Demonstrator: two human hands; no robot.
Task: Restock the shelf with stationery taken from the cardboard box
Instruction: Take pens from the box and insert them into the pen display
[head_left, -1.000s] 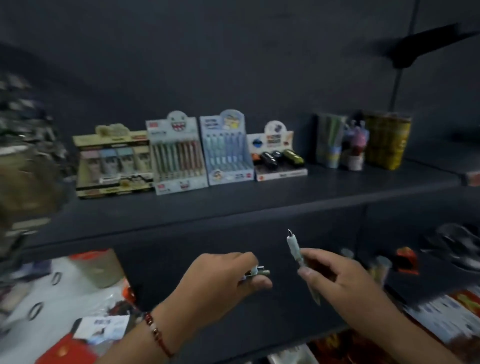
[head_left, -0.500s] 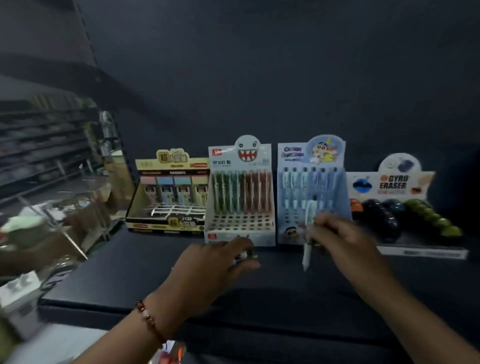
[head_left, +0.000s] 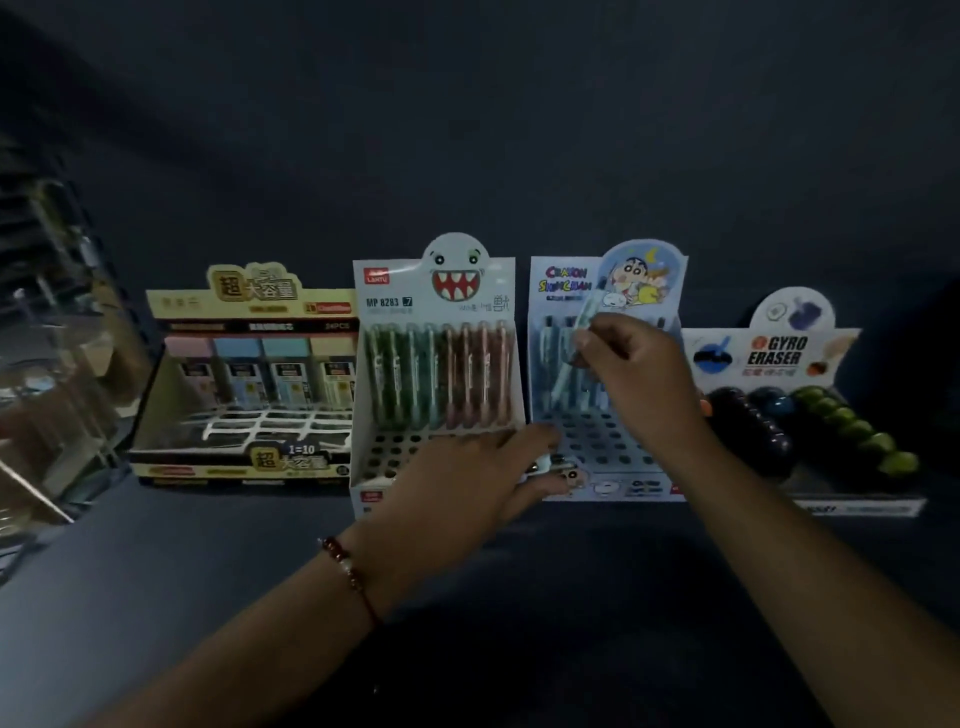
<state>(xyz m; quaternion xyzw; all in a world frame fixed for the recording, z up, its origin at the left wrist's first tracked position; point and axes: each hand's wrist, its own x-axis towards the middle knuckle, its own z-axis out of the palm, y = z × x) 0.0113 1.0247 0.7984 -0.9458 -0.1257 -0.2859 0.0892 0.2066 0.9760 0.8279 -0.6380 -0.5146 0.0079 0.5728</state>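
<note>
R hand (head_left: 636, 364) raised over blue pen display (head_left: 605, 462), fingers pinching tilted pale pen (head_left: 569, 371); L hand (head_left: 467, 478) low at display front, gripping more pens (head_left: 550, 464); since 0.5 s ago, pen lifted from shelf (head_left: 208, 571) level up to display's rear rows.

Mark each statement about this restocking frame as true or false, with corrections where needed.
1. The right hand pinches a pale pen over the blue Crayon Shinchan display. True.
2. The Gyro Eraser box sits at the far left of the row. False: it is at the far right.
3. The monster-face display has empty holes in its front rows. True.
4. The bracelet is on the right wrist. False: on the left wrist.
</note>
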